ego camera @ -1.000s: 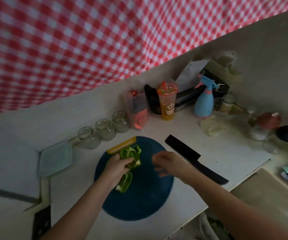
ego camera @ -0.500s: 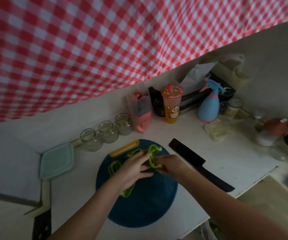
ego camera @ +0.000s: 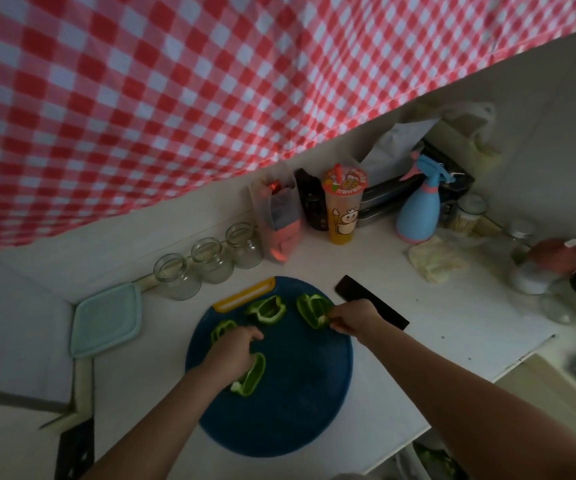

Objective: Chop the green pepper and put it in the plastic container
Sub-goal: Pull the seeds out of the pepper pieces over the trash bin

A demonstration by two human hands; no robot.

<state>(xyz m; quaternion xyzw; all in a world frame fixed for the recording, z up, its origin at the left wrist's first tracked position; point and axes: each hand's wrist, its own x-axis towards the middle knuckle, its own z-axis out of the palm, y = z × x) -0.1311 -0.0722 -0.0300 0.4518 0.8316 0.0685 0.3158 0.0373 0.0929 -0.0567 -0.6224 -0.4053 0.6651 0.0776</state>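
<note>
Green pepper pieces, four of them, lie spread across the far half of the round blue cutting board (ego camera: 290,410), and both hands are in among them. Starting at the counter's left edge: a pale teal plastic container (ego camera: 106,320) sits lid-on in the corner, well apart from the board. Behind it along the back wall stand three empty glass jars (ego camera: 210,259) in a row. Onto the board now: the leftmost pepper piece (ego camera: 220,330) peeks out just beyond the left hand (ego camera: 231,355), which lies palm down with its fingers curled loosely forward; whether it actually grips anything, I cannot tell. Just right of that hand's wrist, a long pepper strip (ego camera: 252,375) lies cut side up, touching or tucked under the hand. Further back, near the board's yellow handle strip (ego camera: 245,294), an open pepper chunk (ego camera: 266,309) rests alone with its hollow inside showing. Moving right, another pepper chunk (ego camera: 312,310) sits at the board's far right edge, and the right hand (ego camera: 356,320) is pinching its near end, fingertips closed on the pale cut rim. Directly behind that hand, a black cleaver (ego camera: 371,301) lies flat on the counter, just off the board, its middle hidden by the knuckles. Along the back wall stand an orange cartoon cup (ego camera: 343,216) and a blue spray bottle (ego camera: 418,209). A red-and-white checked cloth (ego camera: 210,98) hangs overhead.
</note>
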